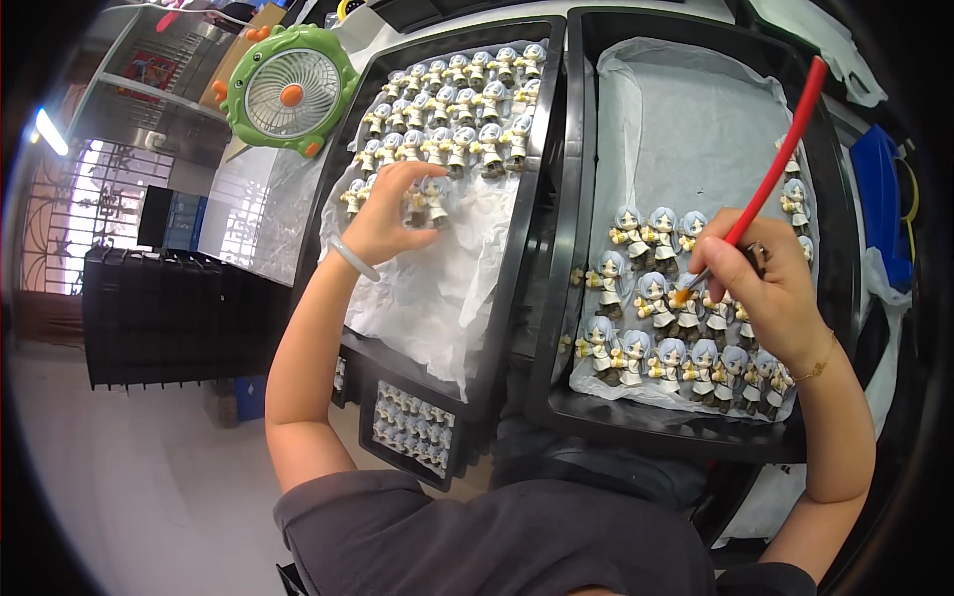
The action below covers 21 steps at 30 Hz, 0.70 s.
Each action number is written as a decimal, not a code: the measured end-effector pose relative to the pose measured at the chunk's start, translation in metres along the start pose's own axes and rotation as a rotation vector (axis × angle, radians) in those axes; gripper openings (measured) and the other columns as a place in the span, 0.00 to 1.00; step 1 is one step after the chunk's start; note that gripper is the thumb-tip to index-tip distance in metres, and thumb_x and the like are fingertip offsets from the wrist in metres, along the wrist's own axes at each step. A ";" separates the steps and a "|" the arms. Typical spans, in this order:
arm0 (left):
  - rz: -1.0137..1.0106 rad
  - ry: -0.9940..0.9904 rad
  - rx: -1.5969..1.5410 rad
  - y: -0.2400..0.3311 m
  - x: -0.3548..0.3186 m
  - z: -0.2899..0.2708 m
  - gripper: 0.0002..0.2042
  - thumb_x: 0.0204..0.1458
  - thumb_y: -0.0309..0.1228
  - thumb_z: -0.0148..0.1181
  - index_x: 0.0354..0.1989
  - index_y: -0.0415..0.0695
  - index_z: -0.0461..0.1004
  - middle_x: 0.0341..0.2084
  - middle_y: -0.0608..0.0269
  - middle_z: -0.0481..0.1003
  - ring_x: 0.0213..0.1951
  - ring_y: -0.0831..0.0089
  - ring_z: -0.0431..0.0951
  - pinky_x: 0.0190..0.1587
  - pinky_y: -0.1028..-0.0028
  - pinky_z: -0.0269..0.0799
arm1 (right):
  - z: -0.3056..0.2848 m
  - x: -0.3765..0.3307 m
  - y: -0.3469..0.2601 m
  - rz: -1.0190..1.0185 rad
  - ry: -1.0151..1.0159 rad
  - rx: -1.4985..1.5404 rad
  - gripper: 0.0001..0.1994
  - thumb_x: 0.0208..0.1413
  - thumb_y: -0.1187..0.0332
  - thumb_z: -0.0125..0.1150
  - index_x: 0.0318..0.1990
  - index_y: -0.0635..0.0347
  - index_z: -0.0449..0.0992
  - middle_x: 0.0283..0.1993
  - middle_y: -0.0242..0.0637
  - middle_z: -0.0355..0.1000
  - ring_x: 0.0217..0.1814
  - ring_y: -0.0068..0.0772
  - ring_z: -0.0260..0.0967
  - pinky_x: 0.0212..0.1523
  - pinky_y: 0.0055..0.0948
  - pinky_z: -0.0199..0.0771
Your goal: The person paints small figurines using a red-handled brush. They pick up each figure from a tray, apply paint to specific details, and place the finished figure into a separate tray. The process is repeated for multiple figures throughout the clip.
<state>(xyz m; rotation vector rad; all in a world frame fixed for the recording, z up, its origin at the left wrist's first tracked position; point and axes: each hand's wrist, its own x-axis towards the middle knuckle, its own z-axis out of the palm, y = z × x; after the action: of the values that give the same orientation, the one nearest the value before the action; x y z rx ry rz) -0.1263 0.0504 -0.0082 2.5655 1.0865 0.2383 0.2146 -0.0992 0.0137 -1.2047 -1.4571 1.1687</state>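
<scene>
My left hand (383, 214) is over the left tray with its thumb and fingers curled around a small figurine (430, 202). That figurine has pale grey-blue hair, a white outfit and dark feet, and looks slightly blurred. Rows of like figurines (460, 149) stand on white paper just beyond the hand. My right hand (760, 278) grips a paintbrush (785, 154) with a long red handle that slants up to the right. Its orange-tinted bristles point down at the figurines (703, 363) in the right tray. Some of those are hidden behind this hand.
Two black, paper-lined trays (550, 387) sit side by side. Crumpled white paper (427, 308) covers the left one's near part. A green animal-shaped fan (290, 94) stands at the upper left. Below is a smaller tray of figurines (412, 429); stacked black crates (169, 318) stand farther left.
</scene>
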 end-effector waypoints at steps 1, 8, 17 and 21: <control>-0.007 -0.018 0.051 -0.003 -0.001 0.003 0.32 0.27 0.25 0.64 0.49 0.45 0.63 0.45 0.61 0.64 0.50 0.64 0.60 0.56 0.68 0.52 | 0.002 -0.001 -0.001 0.013 -0.021 -0.008 0.11 0.52 0.67 0.49 0.23 0.64 0.69 0.18 0.29 0.65 0.18 0.14 0.59 0.19 0.16 0.57; 0.007 -0.140 0.246 0.006 0.007 0.002 0.38 0.27 0.26 0.66 0.55 0.48 0.59 0.45 0.57 0.65 0.49 0.59 0.60 0.52 0.65 0.53 | 0.000 -0.009 -0.001 0.038 -0.174 0.035 0.10 0.51 0.67 0.50 0.26 0.66 0.70 0.19 0.35 0.70 0.20 0.21 0.67 0.22 0.21 0.65; 0.022 -0.178 0.242 0.002 0.007 -0.003 0.39 0.28 0.23 0.65 0.56 0.46 0.56 0.48 0.53 0.60 0.51 0.56 0.59 0.54 0.66 0.52 | -0.001 -0.016 -0.004 -0.224 -0.194 -0.147 0.12 0.44 0.64 0.53 0.25 0.66 0.72 0.23 0.47 0.68 0.29 0.49 0.67 0.33 0.40 0.66; 0.046 -0.129 0.444 0.045 0.024 -0.018 0.37 0.29 0.22 0.61 0.55 0.46 0.56 0.50 0.51 0.58 0.52 0.53 0.58 0.53 0.63 0.55 | 0.000 -0.019 -0.011 -0.222 -0.249 -0.161 0.12 0.43 0.63 0.54 0.28 0.64 0.73 0.25 0.47 0.70 0.32 0.47 0.69 0.36 0.38 0.68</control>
<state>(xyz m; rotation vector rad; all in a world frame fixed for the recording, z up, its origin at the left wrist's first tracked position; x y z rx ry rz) -0.0849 0.0435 0.0255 2.9433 1.1351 -0.1780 0.2155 -0.1191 0.0233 -0.9973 -1.8514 1.0935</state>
